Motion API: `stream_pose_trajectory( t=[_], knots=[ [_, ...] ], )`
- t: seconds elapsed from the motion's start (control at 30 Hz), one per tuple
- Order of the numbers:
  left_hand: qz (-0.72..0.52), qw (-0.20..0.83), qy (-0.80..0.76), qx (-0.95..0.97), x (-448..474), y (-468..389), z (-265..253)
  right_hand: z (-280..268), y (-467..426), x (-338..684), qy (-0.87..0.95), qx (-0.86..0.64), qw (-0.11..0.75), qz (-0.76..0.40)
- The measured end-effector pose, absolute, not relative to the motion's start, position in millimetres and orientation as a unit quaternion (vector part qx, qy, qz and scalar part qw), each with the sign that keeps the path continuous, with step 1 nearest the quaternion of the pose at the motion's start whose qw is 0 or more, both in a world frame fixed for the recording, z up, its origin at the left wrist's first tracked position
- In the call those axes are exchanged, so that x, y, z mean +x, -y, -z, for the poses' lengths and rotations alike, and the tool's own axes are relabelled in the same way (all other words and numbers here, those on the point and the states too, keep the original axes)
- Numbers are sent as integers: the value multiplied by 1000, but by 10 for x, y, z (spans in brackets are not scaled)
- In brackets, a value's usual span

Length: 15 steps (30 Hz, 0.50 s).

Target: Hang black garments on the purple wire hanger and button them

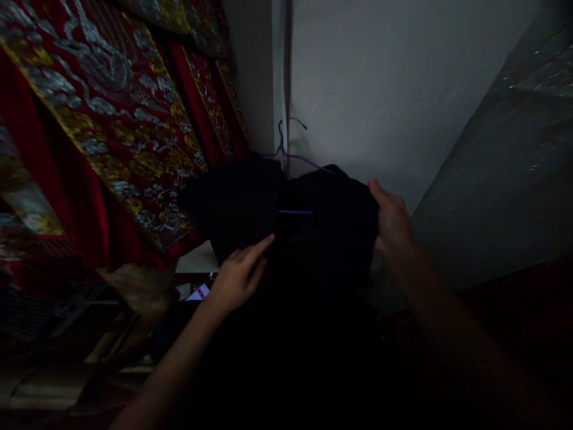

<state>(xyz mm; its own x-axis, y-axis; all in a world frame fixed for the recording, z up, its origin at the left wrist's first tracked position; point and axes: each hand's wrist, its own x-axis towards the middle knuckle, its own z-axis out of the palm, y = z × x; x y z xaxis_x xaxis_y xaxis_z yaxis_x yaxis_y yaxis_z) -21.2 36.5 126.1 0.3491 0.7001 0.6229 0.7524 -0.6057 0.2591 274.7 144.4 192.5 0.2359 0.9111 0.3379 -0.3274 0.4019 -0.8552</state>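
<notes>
A dark garment [331,251], nearly black in the dim light, hangs on a thin purple hanger [308,161]. The hanger's lower bar shows through the gap at the garment's front. My right hand [394,221] grips the garment's shoulder edge on the right, thumb on top. Against the front of the cloth, my left hand [239,275] lies with its index finger stretched out to the edge of the opening and the thumb apart below it. The lower part of the garment is lost in darkness.
Red cloth [111,119] with gold and silver embroidery hangs at the left. Behind the hanger is a pale wall [380,77] with a hook [299,122]. Clear plastic sheeting [514,131] covers the right side. A small white and red card [199,292] lies at lower left.
</notes>
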Motion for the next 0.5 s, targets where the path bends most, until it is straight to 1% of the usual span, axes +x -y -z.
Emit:
stream_pose_trajectory(
  t=[0.07, 0.17, 0.23, 0.3, 0.37, 0.43, 0.47, 0.5],
  knots=[
    [291, -20, 468, -834, -32, -468, -1115, -1765, -1336, 2817, 414, -356, 711, -444],
    [217, -56, 536, -814, 133, -579, -914, -1635, -1343, 2901, 419, -366, 706, -439],
    [197, -79, 568, -795, 172, -574, -779, -1645, -1421, 2948, 439, -369, 707, -414],
    [220, -113, 577, -779, 185, -495, -639, -1673, -1443, 2967, 460, -387, 713, -360],
    [272, -159, 568, -761, 205, -361, -503, -1632, -1307, 2919, 467, -414, 738, -255],
    [327, -218, 557, -732, 257, -204, -392, -1455, -996, 2768, 436, -424, 784, -128],
    [352, -248, 555, -712, 296, -126, -352, -1310, -800, 2655, 403, -411, 812, -97],
    [374, -276, 555, -689, 340, -52, -323, -1135, -600, 2525, 362, -395, 839, -91]
  ],
)
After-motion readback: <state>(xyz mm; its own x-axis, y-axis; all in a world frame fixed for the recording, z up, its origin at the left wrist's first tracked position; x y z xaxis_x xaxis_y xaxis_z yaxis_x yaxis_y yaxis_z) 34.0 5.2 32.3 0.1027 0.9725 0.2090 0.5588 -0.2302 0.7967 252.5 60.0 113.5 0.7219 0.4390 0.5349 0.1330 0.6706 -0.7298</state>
